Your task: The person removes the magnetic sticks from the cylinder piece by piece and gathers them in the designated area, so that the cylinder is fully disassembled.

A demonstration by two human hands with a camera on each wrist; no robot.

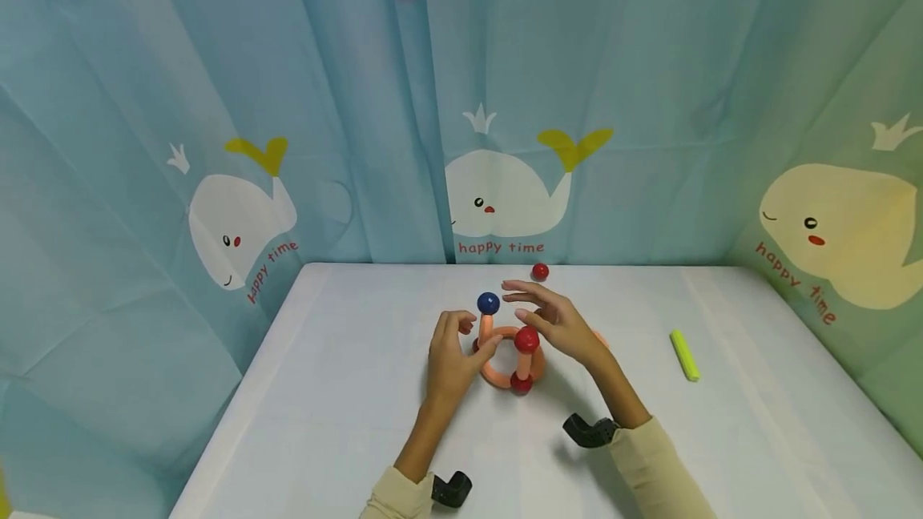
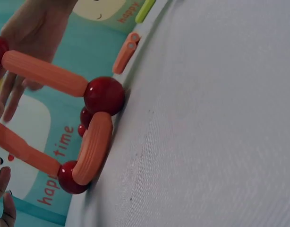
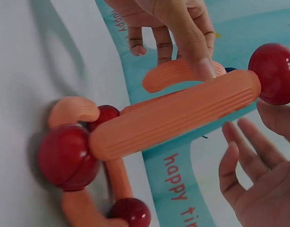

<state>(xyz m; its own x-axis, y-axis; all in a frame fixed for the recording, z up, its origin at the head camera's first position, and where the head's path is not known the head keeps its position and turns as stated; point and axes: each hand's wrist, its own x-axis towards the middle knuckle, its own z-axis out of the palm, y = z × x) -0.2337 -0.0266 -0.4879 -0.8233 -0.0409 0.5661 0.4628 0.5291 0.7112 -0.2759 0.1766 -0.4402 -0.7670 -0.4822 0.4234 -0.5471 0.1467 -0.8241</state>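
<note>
An orange ring [image 1: 497, 377] of curved rods joined by red balls lies on the table, carrying two straight upright rods. A blue ball [image 1: 488, 303] caps the left upright; a red ball [image 1: 527, 340] tops the near upright rod [image 3: 178, 116]. My left hand [image 1: 449, 363] is at the left upright; in the right wrist view its thumb and fingers pinch a curved orange rod [image 3: 168, 78], one end close to the blue ball. My right hand [image 1: 566, 331] is raised behind the red ball, fingers loosely spread and holding nothing; its thumb [image 3: 277, 116] is right by that ball.
A loose red ball [image 1: 540, 271] sits at the table's back edge. To the right lies a yellow-green rod [image 1: 685, 356]. Spare orange rods [image 2: 125, 56] lie beyond the ring, mostly hidden by my right hand in the head view. A whale-print curtain [image 1: 389, 102] hangs behind the table.
</note>
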